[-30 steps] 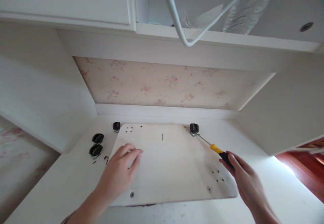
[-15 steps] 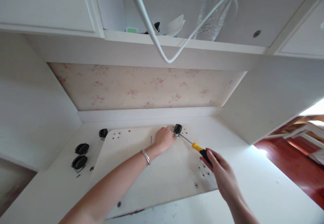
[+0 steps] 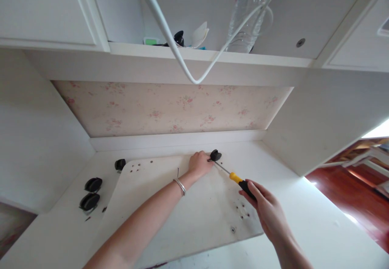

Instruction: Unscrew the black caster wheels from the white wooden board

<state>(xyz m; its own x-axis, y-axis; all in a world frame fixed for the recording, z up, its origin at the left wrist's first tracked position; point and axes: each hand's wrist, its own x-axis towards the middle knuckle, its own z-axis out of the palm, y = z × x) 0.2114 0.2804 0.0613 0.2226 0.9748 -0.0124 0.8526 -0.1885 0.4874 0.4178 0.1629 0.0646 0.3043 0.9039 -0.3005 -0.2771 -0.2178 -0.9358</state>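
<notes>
A white board point(image 3: 182, 204) with screw holes lies flat on the white desk surface. At its far right corner sits a black caster wheel point(image 3: 215, 155) on a metal plate. My left hand point(image 3: 199, 163), with a bracelet on its wrist, is closed at the left side of that caster, its fingertips at the metal plate. My right hand point(image 3: 263, 201) grips the black end of a yellow and black screwdriver point(image 3: 236, 178). The screwdriver's shaft points up and left, its tip at the caster's base; the exact contact point is too small to make out.
Several loose casters point(image 3: 93, 184) lie left of the board, with small dark bits near them. Above hangs a white cable point(image 3: 194, 80) in front of a shelf point(image 3: 212, 56) holding a clear plastic bottle point(image 3: 247, 22). White side panels point(image 3: 304, 119) flank the desk.
The caster's wheel has swivelled to show a different side. The view has shifted slightly. Both hands keep their places at the caster and on the screwdriver.
</notes>
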